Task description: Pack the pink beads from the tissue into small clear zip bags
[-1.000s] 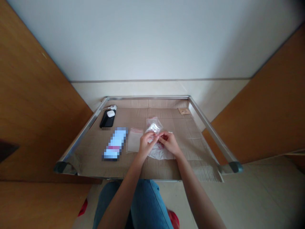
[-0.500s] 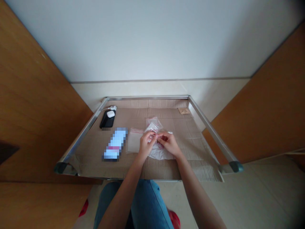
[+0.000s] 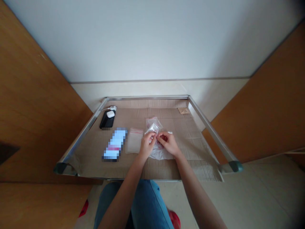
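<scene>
My left hand (image 3: 147, 144) is closed in a pinch on a small clear plastic bag (image 3: 154, 127), which sticks out beyond the fingertips. My right hand (image 3: 168, 142) is also closed, its fingertips meeting the left ones at the bag's near edge. Small red bits show by the right fingers, too small to name. Under both hands lies a crumpled whitish plastic bag (image 3: 160, 155). Another clear zip bag (image 3: 150, 121) with a red strip lies just behind. Flat zip bags (image 3: 135, 143) with red-lined tops rest left of my left hand.
Cardboard (image 3: 190, 149) lines the metal-framed table (image 3: 211, 132). On its left lie a phone with a blurred screen (image 3: 116, 143), a black device (image 3: 105, 123) carrying a white case (image 3: 110, 114), and a white plug (image 3: 112, 108). A brown paper piece (image 3: 183, 110) lies back right.
The clear bag between my fingers has shifted slightly and looks more crumpled and shiny. Both hands stay nearly in place, with small finger movements. The things on the table have not moved.
</scene>
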### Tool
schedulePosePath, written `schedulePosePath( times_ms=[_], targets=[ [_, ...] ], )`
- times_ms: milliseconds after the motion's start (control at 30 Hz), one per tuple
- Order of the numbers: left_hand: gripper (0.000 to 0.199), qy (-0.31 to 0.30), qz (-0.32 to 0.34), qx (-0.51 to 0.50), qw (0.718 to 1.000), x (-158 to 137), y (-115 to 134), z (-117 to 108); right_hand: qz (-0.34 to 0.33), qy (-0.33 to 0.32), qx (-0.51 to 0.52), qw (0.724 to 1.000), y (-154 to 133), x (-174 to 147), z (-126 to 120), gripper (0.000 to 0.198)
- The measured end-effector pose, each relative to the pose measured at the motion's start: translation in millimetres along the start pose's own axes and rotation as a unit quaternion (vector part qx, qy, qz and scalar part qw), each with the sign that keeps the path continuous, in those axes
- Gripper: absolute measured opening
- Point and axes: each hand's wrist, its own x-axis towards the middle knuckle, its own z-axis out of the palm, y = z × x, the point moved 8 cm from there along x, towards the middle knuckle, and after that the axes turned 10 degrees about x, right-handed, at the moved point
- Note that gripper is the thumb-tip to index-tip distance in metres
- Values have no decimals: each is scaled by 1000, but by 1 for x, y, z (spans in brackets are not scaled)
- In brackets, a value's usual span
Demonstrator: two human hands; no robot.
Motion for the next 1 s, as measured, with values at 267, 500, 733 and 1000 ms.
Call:
schedulePosePath(
  times_ms=[267, 500, 733, 1000],
  targets=[
    [12, -18, 28, 66, 997, -1, 8, 3, -24, 30, -184, 982, -8, -4, -4, 25],
    [13, 13, 22, 179, 984, -8, 11, 1, -49, 62, -286, 955, -18, -6, -1, 24],
    [5, 54, -20, 169, 984, -6, 6, -9, -39, 135, -325, 935, -20, -8, -13, 18],
    [13, 94, -41, 100, 990, -4, 3, -16, -23, 161, -300, 940, -20, -6, -18, 15]
  ],
)
